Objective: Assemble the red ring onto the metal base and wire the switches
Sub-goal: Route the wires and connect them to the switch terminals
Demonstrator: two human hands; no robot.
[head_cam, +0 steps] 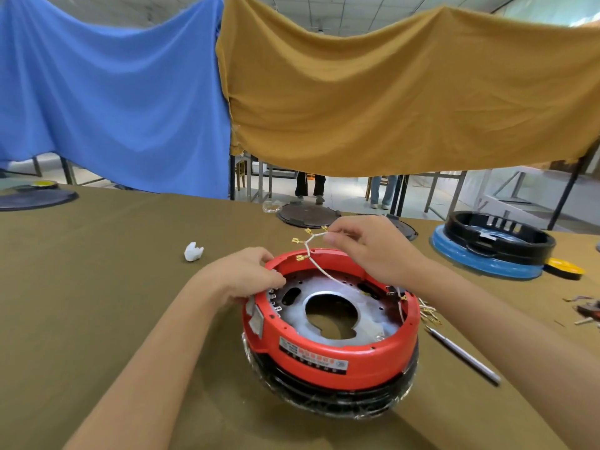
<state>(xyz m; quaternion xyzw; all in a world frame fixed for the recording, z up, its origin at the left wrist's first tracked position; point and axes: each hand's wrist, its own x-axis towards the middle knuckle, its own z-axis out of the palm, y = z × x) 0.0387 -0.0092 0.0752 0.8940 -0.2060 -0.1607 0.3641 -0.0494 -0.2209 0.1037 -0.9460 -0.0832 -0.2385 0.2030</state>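
Note:
The red ring (328, 354) sits on top of a black, plastic-wrapped body, with the metal base plate (367, 315) showing inside it. My left hand (246, 276) grips the ring's far-left rim, fingers curled over the edge near the small switch terminals (275, 302). My right hand (373, 251) is raised over the ring's far side and pinches a white wire harness (316, 258) with several brass spade connectors fanning out to the left. The wire's lower end runs down to the metal plate. Another white wire (401, 308) hangs at the ring's right inner wall.
A metal pen-like tool (464, 357) and loose brass terminals (428, 315) lie right of the ring. A crumpled white scrap (193, 251) lies to the left. A black ring on a blue base (490, 251) stands at far right, dark discs (306, 216) at the table's far edge.

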